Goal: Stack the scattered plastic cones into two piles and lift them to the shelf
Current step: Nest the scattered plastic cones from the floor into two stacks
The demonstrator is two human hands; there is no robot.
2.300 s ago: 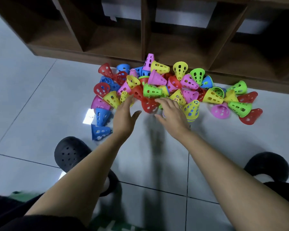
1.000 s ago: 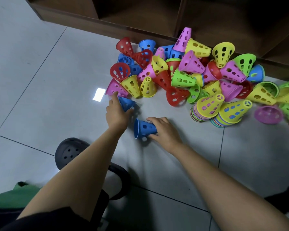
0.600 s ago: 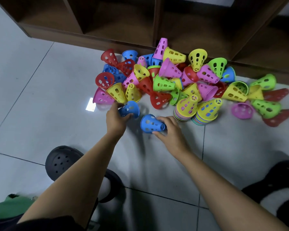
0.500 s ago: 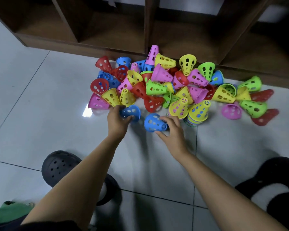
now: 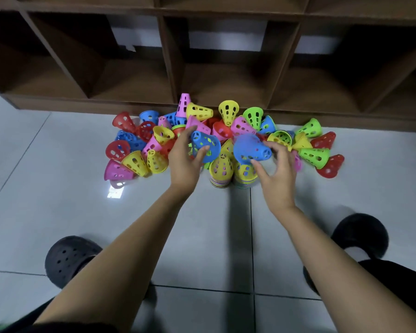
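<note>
Left hand (image 5: 184,162) pinching a perforated blue plastic cone (image 5: 205,146), right hand (image 5: 277,174) curled round a second blue cone (image 5: 249,149), both just above two yellow-topped nested piles (image 5: 220,168), scattered holed cones (image 5: 142,150) heaped on the glossy grey tiled floor (image 5: 58,200), against a dark wooden cubby shelf (image 5: 173,68).

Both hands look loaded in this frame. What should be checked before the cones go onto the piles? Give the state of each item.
1. Left hand grips the left blue cone: ok.
2. Right hand grips the right blue cone: ok, though blurred.
3. Left pile and right pile stand upright on the floor below the hands: ok.
4. Held cones turned wide end down: not ok, both are tilted sideways.
5. Pile tips free of loose cones: cannot tell, the held cones cover them.
6. Shelf compartments behind the heap open: ok.
</note>
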